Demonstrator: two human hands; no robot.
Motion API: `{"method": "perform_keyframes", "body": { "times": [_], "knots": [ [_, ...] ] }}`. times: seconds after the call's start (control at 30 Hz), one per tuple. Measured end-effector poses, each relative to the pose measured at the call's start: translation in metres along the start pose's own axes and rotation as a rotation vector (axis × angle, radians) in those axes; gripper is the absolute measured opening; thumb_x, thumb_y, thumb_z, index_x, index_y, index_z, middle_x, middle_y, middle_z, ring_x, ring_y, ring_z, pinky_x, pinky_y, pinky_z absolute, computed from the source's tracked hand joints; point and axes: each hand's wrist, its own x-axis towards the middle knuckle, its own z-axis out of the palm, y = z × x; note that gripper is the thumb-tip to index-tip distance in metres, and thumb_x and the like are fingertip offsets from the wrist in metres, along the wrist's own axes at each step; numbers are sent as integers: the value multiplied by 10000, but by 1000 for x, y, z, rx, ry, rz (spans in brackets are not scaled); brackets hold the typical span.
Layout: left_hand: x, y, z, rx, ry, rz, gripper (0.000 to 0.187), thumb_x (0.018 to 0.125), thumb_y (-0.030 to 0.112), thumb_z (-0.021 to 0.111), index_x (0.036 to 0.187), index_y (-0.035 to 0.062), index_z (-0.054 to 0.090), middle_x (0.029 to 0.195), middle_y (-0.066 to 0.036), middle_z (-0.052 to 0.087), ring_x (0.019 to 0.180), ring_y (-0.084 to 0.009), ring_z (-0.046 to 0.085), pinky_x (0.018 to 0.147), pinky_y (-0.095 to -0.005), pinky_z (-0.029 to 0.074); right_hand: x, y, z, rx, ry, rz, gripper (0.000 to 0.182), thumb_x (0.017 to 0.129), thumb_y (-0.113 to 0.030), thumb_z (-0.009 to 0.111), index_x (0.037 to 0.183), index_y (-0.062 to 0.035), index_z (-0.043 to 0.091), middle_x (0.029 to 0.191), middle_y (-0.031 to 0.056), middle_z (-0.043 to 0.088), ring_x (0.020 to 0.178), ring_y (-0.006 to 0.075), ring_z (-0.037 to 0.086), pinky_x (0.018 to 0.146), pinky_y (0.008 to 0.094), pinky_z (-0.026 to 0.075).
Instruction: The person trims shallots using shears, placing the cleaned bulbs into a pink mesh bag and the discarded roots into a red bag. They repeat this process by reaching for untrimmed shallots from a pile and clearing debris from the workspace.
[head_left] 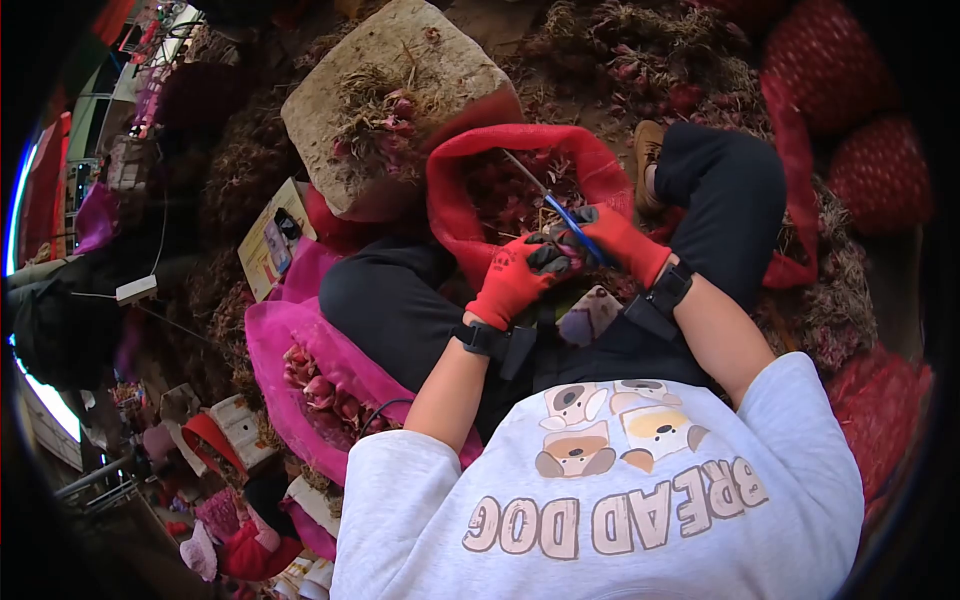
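Observation:
My right hand (pixel 622 240), in a red glove with dark palm, is closed around blue-handled scissors (pixel 572 226). Their thin metal blades point up and to the left, over a red mesh sack. My left hand (pixel 520 276), gloved alike, has its fingers closed on a pinkish shallot (pixel 572 256), mostly hidden by the gloves. Both hands are close together above my lap, at the near side of the open red sack (pixel 455 190). Dried shallots and loose skins (pixel 510 205) lie inside the sack.
A stone block (pixel 350 90) with shallots on it stands beyond the sack. A pink mesh bag (pixel 275 350) of shallots lies left of my knee. Dried shallot bunches (pixel 640 60) cover the ground ahead. Full red sacks (pixel 880 175) stand at right.

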Motion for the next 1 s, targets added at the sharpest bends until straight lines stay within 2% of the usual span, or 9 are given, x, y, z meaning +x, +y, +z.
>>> {"method": "perform_keyframes", "body": {
  "times": [0.07,0.27,0.33,0.47,0.5,0.6,0.63,0.73,1.0],
  "knots": [
    [3,1,5,77,65,119,297,689,86,673,984,62,645,940,-97,626,872,-304,606,783,-340,475,1,0,0,23,8,17,184,789,-174,687,859,-18,621,675,53,618,534,110,570,471,242,459],
    [-2,-10,36,274,174,-168,304,687,183,711,960,63,648,945,-127,626,846,-335,600,754,-384,484,0,4,3,-64,-85,-88,229,758,-168,726,892,-13,624,731,53,634,590,97,579,514,248,463],
    [-3,-44,38,-167,-17,-211,304,701,193,710,966,62,637,936,-123,635,832,-310,608,746,-368,481,-7,-7,4,-287,-168,-58,294,744,-166,742,964,-14,619,795,56,645,670,100,605,574,233,480],
    [-3,-29,8,-342,-143,-49,251,743,182,683,953,57,625,905,-106,655,801,-246,619,740,-339,472,4,3,-1,-207,-210,-195,314,752,-164,727,996,-1,616,856,63,639,761,95,596,638,240,479],
    [-1,-49,5,-17,-154,168,248,829,109,597,1068,43,607,871,-49,633,805,-165,611,714,-293,479,4,0,-1,-102,-220,-202,318,761,-170,718,1008,1,612,859,60,635,767,91,591,645,241,479],
    [8,-80,24,-289,220,-445,176,858,121,583,1020,56,604,846,-19,610,760,-109,583,674,-244,464,-7,-17,4,58,-135,-228,299,791,-177,695,1021,-5,609,785,42,607,651,95,572,558,240,469],
    [11,-62,23,-476,327,-253,112,868,103,574,959,40,593,820,-5,591,725,-82,556,644,-211,441,-9,-21,5,84,-89,-237,287,801,-177,688,1021,-8,610,747,35,595,590,98,565,510,238,464],
    [13,-13,6,-1023,336,-286,142,858,69,573,987,14,586,828,-2,593,729,-72,543,656,-209,440,1,-13,-6,155,-67,-183,280,809,-191,680,1011,-10,612,737,37,595,580,104,570,508,234,475],
    [6,2,-3,-62,158,33,218,711,79,695,916,46,628,881,-61,613,741,-208,589,692,-301,471,5,-4,-4,55,-7,-147,262,808,-191,682,986,-12,611,714,36,601,562,95,560,495,234,464]
  ]
}}
